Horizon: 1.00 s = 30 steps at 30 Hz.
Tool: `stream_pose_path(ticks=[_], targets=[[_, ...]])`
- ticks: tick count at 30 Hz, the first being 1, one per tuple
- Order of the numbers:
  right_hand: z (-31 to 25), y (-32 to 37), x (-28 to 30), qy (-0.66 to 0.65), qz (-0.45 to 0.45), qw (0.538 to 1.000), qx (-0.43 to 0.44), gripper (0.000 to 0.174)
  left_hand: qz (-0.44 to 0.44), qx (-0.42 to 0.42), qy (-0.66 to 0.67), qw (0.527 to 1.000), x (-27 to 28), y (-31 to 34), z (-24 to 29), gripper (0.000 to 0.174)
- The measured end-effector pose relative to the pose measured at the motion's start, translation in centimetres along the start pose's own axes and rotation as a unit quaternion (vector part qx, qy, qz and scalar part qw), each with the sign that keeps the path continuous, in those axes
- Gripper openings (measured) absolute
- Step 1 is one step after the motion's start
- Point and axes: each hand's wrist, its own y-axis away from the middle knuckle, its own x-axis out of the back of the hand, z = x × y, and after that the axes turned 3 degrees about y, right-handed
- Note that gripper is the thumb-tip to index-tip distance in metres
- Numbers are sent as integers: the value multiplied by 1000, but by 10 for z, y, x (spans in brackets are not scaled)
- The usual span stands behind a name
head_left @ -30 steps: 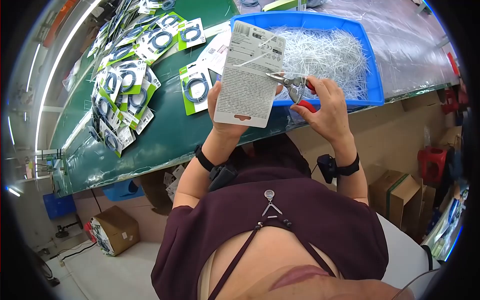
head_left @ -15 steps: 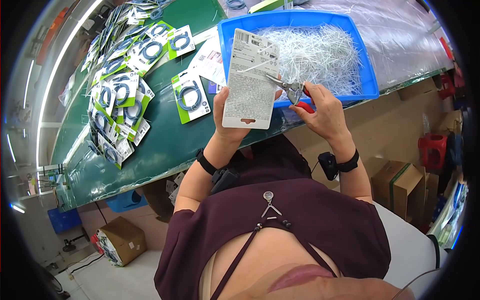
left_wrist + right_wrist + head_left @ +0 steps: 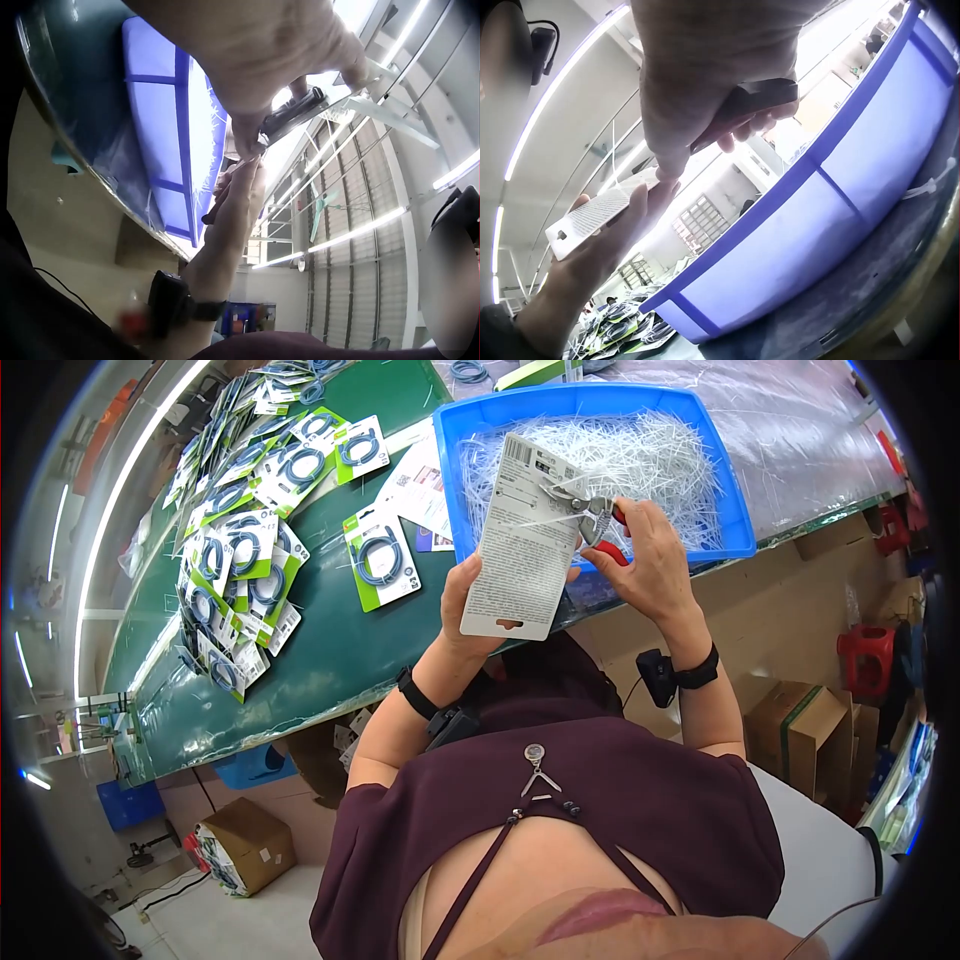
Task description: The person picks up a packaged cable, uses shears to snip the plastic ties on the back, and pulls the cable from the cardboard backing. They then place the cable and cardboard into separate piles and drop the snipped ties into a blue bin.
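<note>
My left hand (image 3: 463, 605) grips a carded package (image 3: 520, 565) by its left and lower part, the printed white back turned up. A strip of thin white plastic, like a cable tie tail (image 3: 545, 521), sticks out across the card. My right hand (image 3: 655, 565) holds red-handled cutting pliers (image 3: 597, 520), whose metal head lies at the card's upper right edge beside the strip. In the left wrist view a dark coiled cable (image 3: 294, 110) shows on the package's other face. The right wrist view shows the card (image 3: 600, 217) in the left hand, close to the right hand's thumb.
Behind the hands stands a blue tray (image 3: 745, 525) holding a heap of white plastic strips (image 3: 640, 470). Many carded cables (image 3: 240, 550) are piled on the green table (image 3: 330, 650) at left; one carded cable (image 3: 382, 558) lies apart. Printed papers (image 3: 420, 485) lie by the tray.
The left hand has brought the card right and nearer the body, tilting its top rightward. The pliers' head has turned and now sits higher along the card's edge.
</note>
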Motion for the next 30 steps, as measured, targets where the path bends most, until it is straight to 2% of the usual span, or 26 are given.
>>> stream_pose_path(ticks=[4,7,16,19,24,27,28,30], targets=[[1,3,-4,3,-15,1000,-14,57,-29,27,14,999,0,-1,2,73],[3,9,-6,-14,-19,999,-32,56,2,3,14,1000,-4,-2,-2,70],[-12,11,7,21,-58,998,28,60,-7,5,-36,999,13,-5,1,64],[-15,9,5,4,-70,997,28,61,-7,16,27,999,18,-3,-4,58],[-15,9,-1,-10,-42,998,38,58,13,6,-33,999,18,-4,-8,60],[-14,11,-3,-27,-32,999,32,57,92,53,78,991,14,-7,-19,68],[-14,11,-3,-18,-23,999,34,57,91,53,77,991,15,-8,-19,68],[-13,12,-2,0,-6,999,35,56,68,83,-38,993,21,-6,-20,72]])
